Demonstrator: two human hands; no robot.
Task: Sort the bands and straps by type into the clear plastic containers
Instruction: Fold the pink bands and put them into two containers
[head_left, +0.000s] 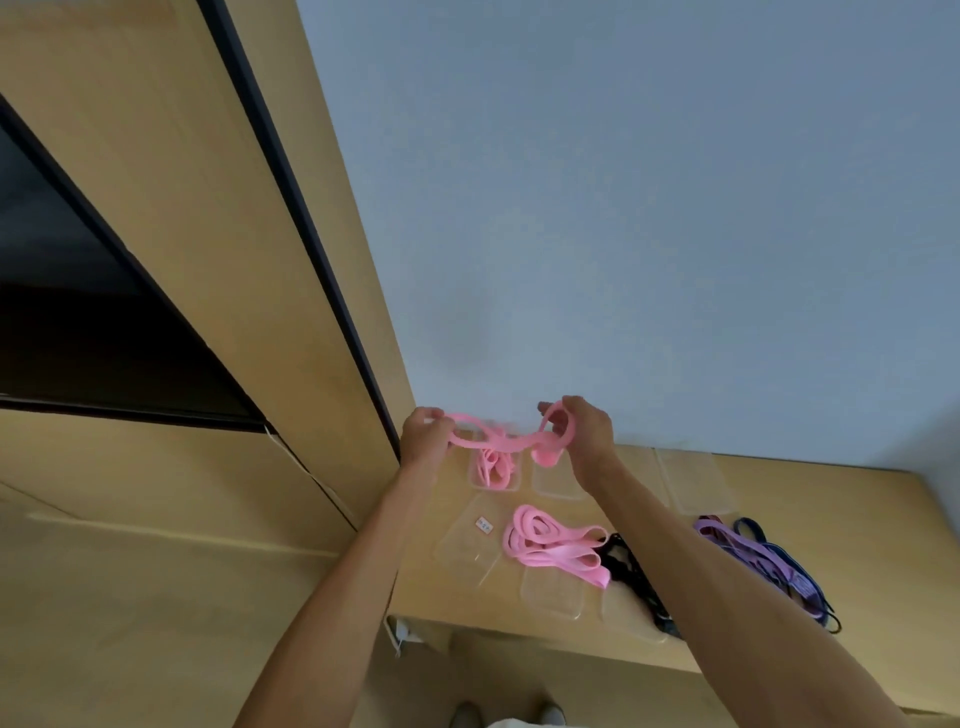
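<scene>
- The left hand (426, 434) grips one end of a pink rubber band (498, 441), fingers curled round it; the right hand (584, 434) has its fingers hooked through a loop at the other end, so the band hangs stretched between them, above the back of the wooden table (810, 493)
- Right below it sits a clear container (493, 470) with pink bands already inside; an empty container (563, 480) stands just beside it
- To do this well, I'd gather the loops into one compact bundle first, then lower it straight into the container with matching bands, letting go only once it's inside the rim
- Wide pink straps (550, 545), black straps (631, 574) and purple straps (763, 564) lie unsorted nearer the front edge
</scene>
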